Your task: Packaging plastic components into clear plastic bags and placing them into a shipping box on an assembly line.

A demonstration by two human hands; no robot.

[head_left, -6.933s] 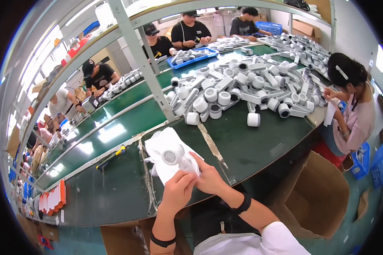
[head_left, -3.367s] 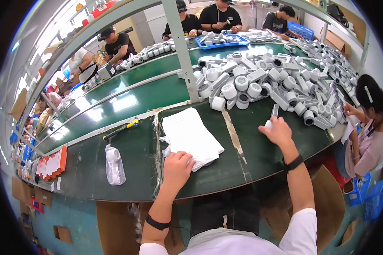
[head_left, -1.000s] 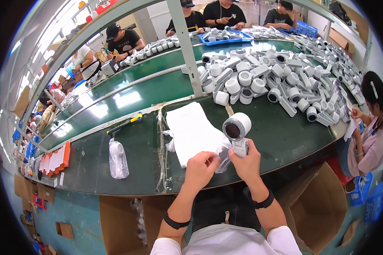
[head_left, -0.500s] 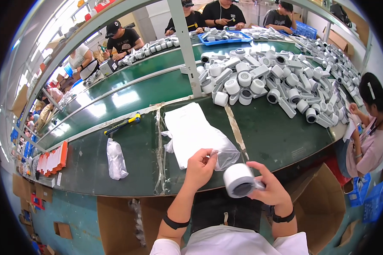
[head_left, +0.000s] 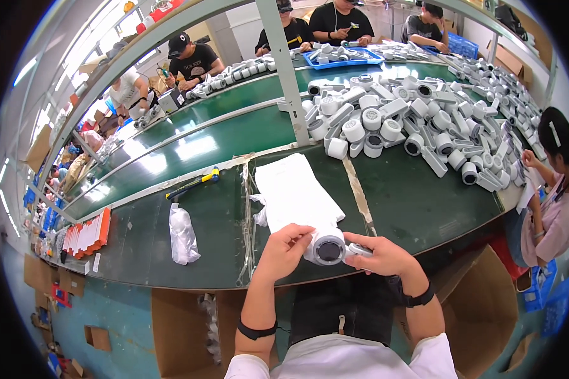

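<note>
With the left hand [head_left: 289,247] and right hand [head_left: 379,254] both closed around the white round-headed device [head_left: 327,246] at the near edge of the table [head_left: 423,208], a loosened grip could likely drop it off the edge.

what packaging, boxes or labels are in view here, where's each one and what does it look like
White bags: flat stack on the green bench, ahead of the hands.
Bagged part: clear crumpled bag, left on the bench.
Cardboard box: brown, open, on the floor at right.
Blue tray: shallow, far bench, holding white parts.
Orange-white packs: row at the bench's left end.
</note>
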